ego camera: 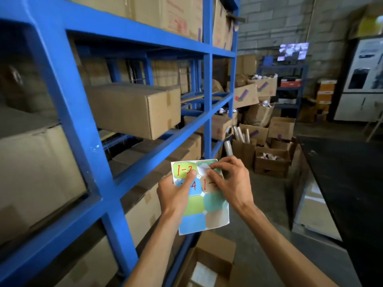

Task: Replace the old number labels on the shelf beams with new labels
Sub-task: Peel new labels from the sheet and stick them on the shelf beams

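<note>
A blue steel shelf rack (62, 112) loaded with cardboard cartons (132, 108) fills the left of the view, its beams (165, 139) running away toward the far wall; no old number label can be made out on any beam from this angle, so whether one has been stripped off cannot be told. At centre, close beside the rack and below the nearest beam, the person holds a sheet of coloured labels (202, 204) in the air. The left hand (176, 191) grips the sheet's left edge, its thumb pressed over a green label marked in red, seemingly "1-2". The right hand (230, 181) is curled over the sheet's top, its fingertips (209, 172) pinching at a label whose pale corner appears lifted. The step in hand looks to be peeling a new label free; the next move would call for lifting it cleanly without tearing, then pressing it flat on the proper beam. The fingers hide parts of the red numbers on the middle row, and the lower labels appear blank. To the right, open boxes (271, 160) crowd the floor, and a dark worktop (342, 183) is cut off by the frame edge.
</note>
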The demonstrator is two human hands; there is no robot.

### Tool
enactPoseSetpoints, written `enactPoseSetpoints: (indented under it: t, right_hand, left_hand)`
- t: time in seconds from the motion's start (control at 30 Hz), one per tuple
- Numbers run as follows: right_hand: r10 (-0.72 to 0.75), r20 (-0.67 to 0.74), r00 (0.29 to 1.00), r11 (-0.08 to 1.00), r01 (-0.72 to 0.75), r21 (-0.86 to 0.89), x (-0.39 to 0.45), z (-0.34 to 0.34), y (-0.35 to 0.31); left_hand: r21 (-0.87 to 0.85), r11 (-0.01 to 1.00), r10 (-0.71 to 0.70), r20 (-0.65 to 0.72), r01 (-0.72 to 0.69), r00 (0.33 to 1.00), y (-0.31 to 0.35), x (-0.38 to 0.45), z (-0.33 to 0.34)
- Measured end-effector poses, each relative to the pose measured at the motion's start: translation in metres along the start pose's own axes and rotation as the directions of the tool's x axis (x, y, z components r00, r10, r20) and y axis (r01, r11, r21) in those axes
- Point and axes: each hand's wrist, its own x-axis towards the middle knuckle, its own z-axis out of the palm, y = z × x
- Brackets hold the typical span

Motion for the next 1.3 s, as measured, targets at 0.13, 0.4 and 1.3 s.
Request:
enactPoseSetpoints:
  t: [0.13, 0.4, 1.3]
  right_hand:
    - [0.039, -0.006, 0.999, 0.983, -0.037, 0.181, 0.026, 0.034, -0.031]
    - [0.251, 0.232, 0.94, 0.619, -0.34, 0.708, 0.066, 0.084, -0.061]
    - [-0.503, -0.513, 0.695, 0.464, 0.718, 0.518, 0.28, 0.153, -0.214]
  left_hand:
    - [-0.025, 0.999, 0.02, -0.084, -0.022, 0.996, 0.009, 0.022, -0.033]
    - [-0.034, 0.999, -0.044, -0.168, 0.039, 0.985, 0.021, 0.056, -0.088]
    - [0.16, 0.969, 0.242, -0.474, -0.188, 0.847, 0.185, 0.118, -0.146]
